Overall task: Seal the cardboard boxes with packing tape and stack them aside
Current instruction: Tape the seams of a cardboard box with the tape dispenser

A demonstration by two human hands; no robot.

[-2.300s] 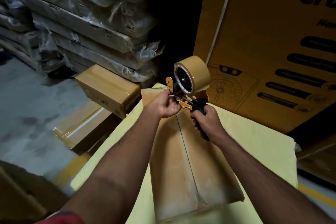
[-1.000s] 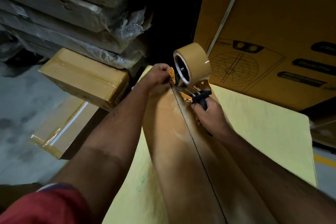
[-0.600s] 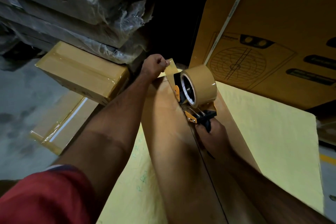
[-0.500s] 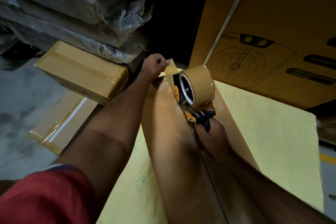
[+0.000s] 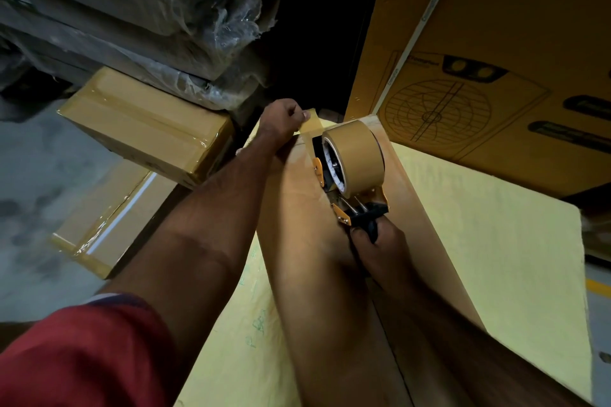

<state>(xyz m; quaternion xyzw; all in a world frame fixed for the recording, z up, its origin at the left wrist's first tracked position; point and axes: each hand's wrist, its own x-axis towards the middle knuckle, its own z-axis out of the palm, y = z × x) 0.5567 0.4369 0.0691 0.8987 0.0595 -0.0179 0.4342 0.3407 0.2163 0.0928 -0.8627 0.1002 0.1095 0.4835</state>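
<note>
Compared with a moment before, the tape dispenser (image 5: 350, 172) had been lowered from above the box (image 5: 307, 241) to its top face near the far end, and the free tape end (image 5: 309, 124) had been drawn out past that end. This was judged to mean that the strip was being anchored and the run along the centre seam (image 5: 393, 350) was about to begin; no tape was yet seen on the seam. The tape end was pinched between thumb and fingers of the left hand (image 5: 281, 120), and the dispenser's black handle was held by the right hand (image 5: 377, 248), fingers curled round it. The box lay lengthwise on the yellow table (image 5: 496, 258), reaching to its far edge, between the two forearms. One box in work, one dispenser and one roll of tape were counted. Two taped boxes were counted on the floor beyond the table's left edge, the upper one (image 5: 145, 129) resting on the lower one (image 5: 109, 218). One large printed carton (image 5: 496, 43) stood behind the table's far right corner.
</note>
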